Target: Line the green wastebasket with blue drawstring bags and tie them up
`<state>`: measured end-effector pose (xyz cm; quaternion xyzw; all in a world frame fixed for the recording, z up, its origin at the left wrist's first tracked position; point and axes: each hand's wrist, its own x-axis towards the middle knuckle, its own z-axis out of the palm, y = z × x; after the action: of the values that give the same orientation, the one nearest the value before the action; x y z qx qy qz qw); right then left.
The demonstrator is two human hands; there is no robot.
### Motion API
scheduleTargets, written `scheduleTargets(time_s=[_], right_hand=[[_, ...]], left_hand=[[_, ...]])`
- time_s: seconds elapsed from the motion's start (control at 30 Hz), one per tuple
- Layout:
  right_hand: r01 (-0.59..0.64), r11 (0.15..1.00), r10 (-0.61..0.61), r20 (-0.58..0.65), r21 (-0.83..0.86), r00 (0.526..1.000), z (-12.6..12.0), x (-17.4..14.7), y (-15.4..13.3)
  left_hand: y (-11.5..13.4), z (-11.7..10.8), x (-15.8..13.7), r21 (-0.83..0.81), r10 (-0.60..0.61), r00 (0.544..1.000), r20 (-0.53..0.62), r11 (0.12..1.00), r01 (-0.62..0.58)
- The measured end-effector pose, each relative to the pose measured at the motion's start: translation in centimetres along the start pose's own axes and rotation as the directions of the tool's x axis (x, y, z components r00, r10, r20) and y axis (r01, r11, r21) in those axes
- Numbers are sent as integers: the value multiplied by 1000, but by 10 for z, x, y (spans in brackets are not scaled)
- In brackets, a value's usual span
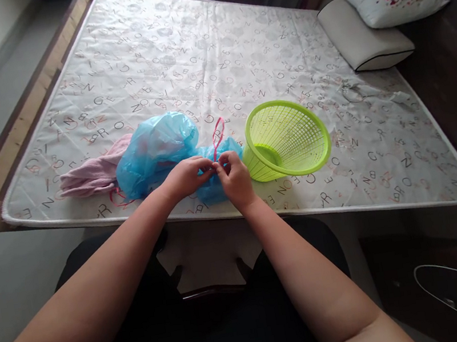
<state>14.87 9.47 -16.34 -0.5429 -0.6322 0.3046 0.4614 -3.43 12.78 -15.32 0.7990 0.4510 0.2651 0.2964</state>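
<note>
Pinching pink drawstring [217, 133] of blue bag [151, 151], both hands' fingers [211, 168] closed.

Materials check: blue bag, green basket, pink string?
Blue bag: thin plastic film, it seems; translucent, glossy, crinkled. Green basket: rigid moulded plastic, lattice wall, slight sheen, lying on its side. Pink string: probably a thin plastic drawstring; too fine to be sure. Both hands, left and right, pinch at it.
</note>
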Motion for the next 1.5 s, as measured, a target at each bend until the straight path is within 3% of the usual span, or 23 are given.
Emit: scheduleTargets(time_s=[0.13, 0.3, 0.4, 0.47, 0.67, 0.87, 0.97, 1.07, 1.17, 1.3, 1.4, 1.5], right_hand=[[-45, 978, 35, 54, 205, 998, -3, 3, -5], [-190, 918, 137, 171, 347, 976, 1, 9, 9], [-260, 888, 176, 242, 380, 954, 4, 9, 15], [-226, 920, 148, 251, 320, 957, 4, 8, 16], [-67, 990, 55, 100, 122, 994, -5, 9, 12], [-5, 999, 4, -44, -32, 999, -12, 12, 9], [-38, 998, 33, -93, -52, 995, -10, 11, 8], [-155, 988, 152, -128, -17, 980, -9, 11, 8], [-248, 968, 251, -141, 37, 958, -10, 14, 11], [-292, 949, 311, -208, 115, 927, -12, 17, 14], [-340, 922, 376, -218, 186, 901, -12, 18, 13], [-386, 892, 434, -204, 236, 877, -13, 18, 8]], left_hand=[[2, -1, 2, -55, -28, 997, -77, 998, 24], [4, -6, 6, -188, -217, 957, -190, 965, 181], [5, -6, 8, -320, -297, 944, -145, 917, 239], [5, -6, 8, -364, -296, 950, -98, 899, 242], [4, -13, 8, -376, -251, 966, 61, 891, 255], [9, -18, 9, -387, -338, 941, 30, 864, 322], [10, -16, 9, -451, -339, 936, 98, 823, 346], [11, -15, 9, -488, -285, 922, 261, 786, 380], [13, -16, 8, -507, -237, 910, 341, 768, 390], [12, -18, 8, -422, -263, 918, 298, 826, 373], [5, -22, 9, -243, -322, 932, 169, 902, 356], [-6, -28, 8, -36, -373, 925, 78, 926, 376]])
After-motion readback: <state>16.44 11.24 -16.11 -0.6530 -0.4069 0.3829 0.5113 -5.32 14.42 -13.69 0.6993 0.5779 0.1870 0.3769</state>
